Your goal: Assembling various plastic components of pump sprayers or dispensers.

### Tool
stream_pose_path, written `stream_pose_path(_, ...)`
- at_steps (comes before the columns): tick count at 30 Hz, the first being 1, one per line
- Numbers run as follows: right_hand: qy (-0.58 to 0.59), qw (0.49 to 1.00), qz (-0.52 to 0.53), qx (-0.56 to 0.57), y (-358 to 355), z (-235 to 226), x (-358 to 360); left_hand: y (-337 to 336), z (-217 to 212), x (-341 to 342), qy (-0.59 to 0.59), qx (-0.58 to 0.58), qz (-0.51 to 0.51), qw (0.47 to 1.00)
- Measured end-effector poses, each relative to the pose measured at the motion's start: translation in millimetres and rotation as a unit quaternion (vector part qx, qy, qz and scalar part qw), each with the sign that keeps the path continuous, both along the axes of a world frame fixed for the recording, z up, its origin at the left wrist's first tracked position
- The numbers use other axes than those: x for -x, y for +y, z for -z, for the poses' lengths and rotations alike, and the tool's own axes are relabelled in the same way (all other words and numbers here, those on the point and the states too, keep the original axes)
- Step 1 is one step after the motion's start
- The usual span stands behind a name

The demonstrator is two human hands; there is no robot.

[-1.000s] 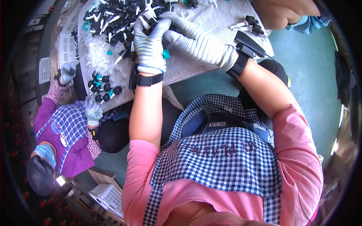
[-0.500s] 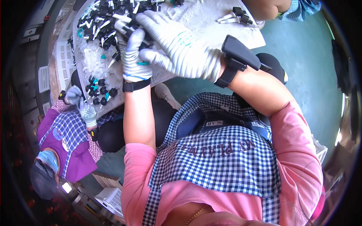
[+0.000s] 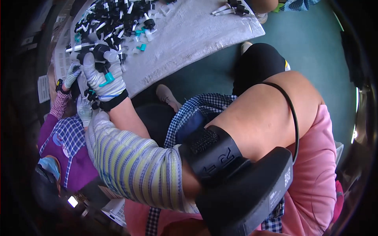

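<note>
My left hand (image 3: 105,78), in a striped white glove, is at the table's near left edge. Its fingers are curled around black-capped pump heads (image 3: 100,51) with white and clear nozzles. A teal nozzle piece (image 3: 107,80) lies against the palm of that glove. My right hand (image 3: 134,165), also gloved, is raised close to the camera, with its forearm crossing in front of my body. Its fingertips point up and left, mostly turned away, so whether they hold anything is hidden. A black strap with a bulky black device (image 3: 244,196) sits on the right wrist.
A heap of black, white and teal pump heads (image 3: 118,19) covers the far left of the whitish table (image 3: 185,47). Several more pump heads (image 3: 232,8) lie at the far right corner. A co-worker in purple (image 3: 78,165) works at the left, gloved hands (image 3: 73,74) near my left hand.
My right hand has left the heap, coming down and left toward the camera. My left hand has shifted left and nearer, carrying pump heads with it.
</note>
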State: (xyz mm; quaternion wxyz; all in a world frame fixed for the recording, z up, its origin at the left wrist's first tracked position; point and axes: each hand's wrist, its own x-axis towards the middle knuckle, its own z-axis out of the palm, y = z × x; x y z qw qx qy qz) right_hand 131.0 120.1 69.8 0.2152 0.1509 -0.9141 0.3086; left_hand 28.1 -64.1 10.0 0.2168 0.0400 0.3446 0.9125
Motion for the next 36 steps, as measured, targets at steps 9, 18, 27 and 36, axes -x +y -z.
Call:
stream_pose_path(9,-0.076,0.995,0.011,-0.055,60,52,28,-68,-35,-52,0.018,-0.045,-0.071,0.996)
stream_pose_path(18,-0.149,0.975,-0.111,-0.119,64,113,79,-216,-35,-210,0.040,0.122,-0.364,0.923)
stream_pose_path(27,-0.137,0.984,-0.103,-0.047,77,131,97,-351,-22,-569,-0.183,0.544,-0.715,0.398)
stream_pose_path(36,-0.123,0.984,-0.128,0.006,65,145,103,-376,77,-809,-0.698,0.544,-0.144,0.444)
